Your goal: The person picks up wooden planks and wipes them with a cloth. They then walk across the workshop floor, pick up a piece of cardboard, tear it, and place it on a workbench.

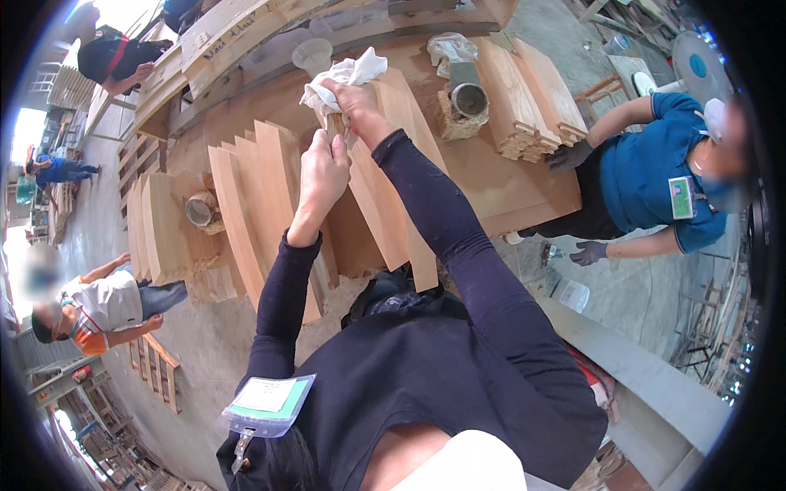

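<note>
The left hand (325, 170) grips a slim brown piece (334, 124); the right hand (355, 106) clasps white cloth (360, 70) beside it.

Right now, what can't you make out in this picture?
- Ends of the wooden piece: head view, hidden by the left hand, right hand and white cloth.
- Inside of the rightmost grey container: head view, too small and dark.
- Print on the badge: head view, too small and blurred.

"What's on your brown worktable (524, 190)?"

"Wooden boards (238, 214), side by side in front of me, and a stack of planks (509, 92) to my right."

"Between them?"

"I've got a rough tan block (460, 127) there."
</note>
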A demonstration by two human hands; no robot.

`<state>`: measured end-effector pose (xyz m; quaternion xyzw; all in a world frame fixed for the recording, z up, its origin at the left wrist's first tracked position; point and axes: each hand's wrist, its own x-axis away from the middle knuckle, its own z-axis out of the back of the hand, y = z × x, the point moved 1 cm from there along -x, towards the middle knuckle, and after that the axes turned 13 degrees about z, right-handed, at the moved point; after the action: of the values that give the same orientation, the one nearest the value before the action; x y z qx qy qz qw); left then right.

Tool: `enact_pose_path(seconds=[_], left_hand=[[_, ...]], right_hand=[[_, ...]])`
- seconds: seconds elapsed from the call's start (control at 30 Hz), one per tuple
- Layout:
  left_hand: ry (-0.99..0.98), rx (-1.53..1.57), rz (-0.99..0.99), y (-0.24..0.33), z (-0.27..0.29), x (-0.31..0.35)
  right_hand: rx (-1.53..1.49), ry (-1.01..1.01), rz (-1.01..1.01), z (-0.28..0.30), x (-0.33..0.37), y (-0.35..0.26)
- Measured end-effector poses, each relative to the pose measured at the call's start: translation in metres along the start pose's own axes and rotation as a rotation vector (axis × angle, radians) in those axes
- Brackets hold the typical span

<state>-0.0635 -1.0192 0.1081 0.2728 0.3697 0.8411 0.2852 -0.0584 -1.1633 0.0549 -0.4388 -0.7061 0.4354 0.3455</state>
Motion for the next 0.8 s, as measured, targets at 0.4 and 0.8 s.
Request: enact_pose_path(seconds=[0.4, 0.8], left_hand=[[-0.328, 0.260, 0.116, -0.020, 0.039, 0.058], [-0.501, 0.192, 0.114, -0.033, 0.078, 0.087]], right_hand=[[0.410, -0.496, 0.332, 0.046, -0.021, -0.042], [-0.198, -0.149, -0.028, 0.198, 0.090, -0.077]])
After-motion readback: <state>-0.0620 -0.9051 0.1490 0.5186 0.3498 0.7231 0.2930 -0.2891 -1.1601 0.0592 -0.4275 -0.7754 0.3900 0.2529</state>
